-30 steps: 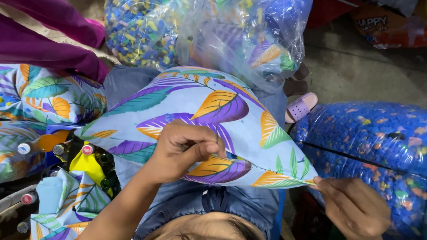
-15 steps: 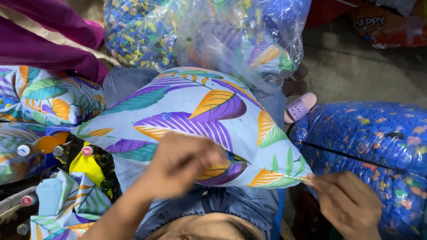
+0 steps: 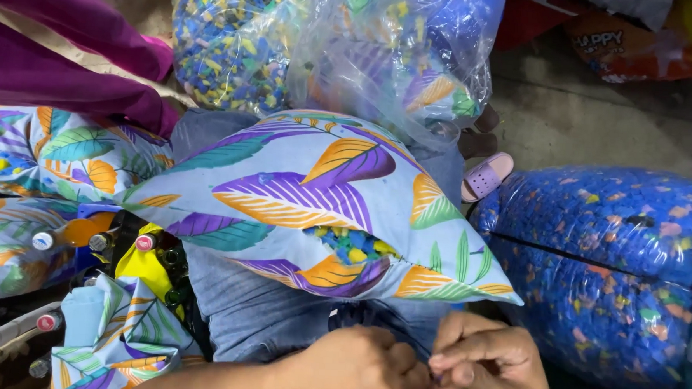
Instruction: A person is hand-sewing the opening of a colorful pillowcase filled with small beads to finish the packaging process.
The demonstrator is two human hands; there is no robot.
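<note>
Low down, both hands' fingers (image 3: 463, 359) pinched together, below leaf-print pillow (image 3: 307, 200)

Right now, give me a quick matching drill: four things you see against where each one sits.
Things:
1. leaf-print pillow
2. pink sandal
3. blue bale
4. purple sleeve

Places:
A. top left
B. far right
C. centre, on the lap
D. on the floor just right of the pillow

Pairs: 1-C, 2-D, 3-B, 4-A
</note>
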